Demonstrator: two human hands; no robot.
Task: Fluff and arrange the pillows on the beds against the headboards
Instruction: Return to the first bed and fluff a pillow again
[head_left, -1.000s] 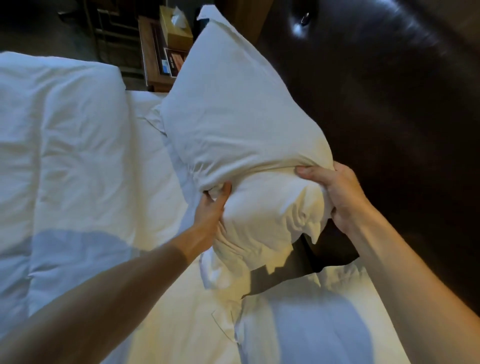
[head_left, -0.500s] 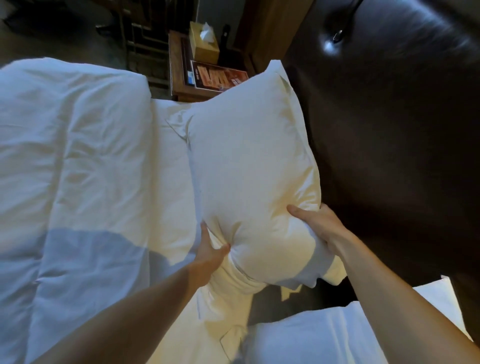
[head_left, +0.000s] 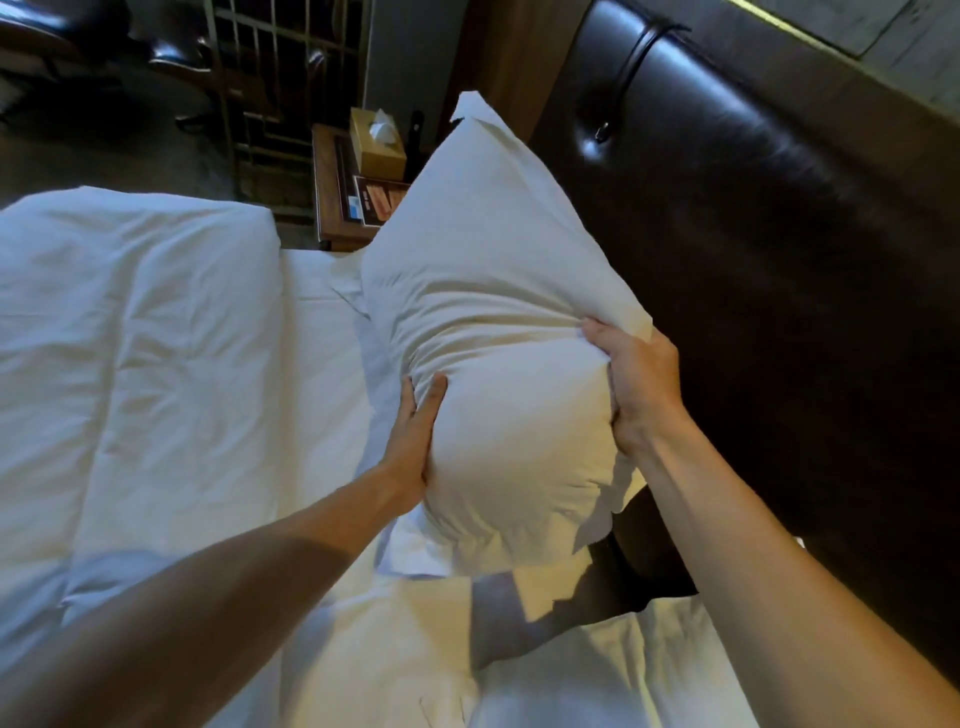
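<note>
A white pillow (head_left: 493, 322) is held up off the bed, its far corner pointing at the nightstand and its right edge close to the dark leather headboard (head_left: 779, 270). My left hand (head_left: 415, 436) presses flat into its left side. My right hand (head_left: 641, 382) grips its right side, and the fabric bunches between the two hands. Another white pillow (head_left: 597, 670) lies on the mattress below, at the bottom of the view, partly in shadow.
A folded white duvet (head_left: 135, 364) covers the bed's left part. Past the bed's far end stands a wooden nightstand (head_left: 330, 208) with a tissue box (head_left: 376, 143) and a printed card. A metal grille and a dark chair stand further back.
Half a second ago the pillow was lowered toward the mattress. Now both hands have lifted it again and squeeze it inward, so its near end bulges.
</note>
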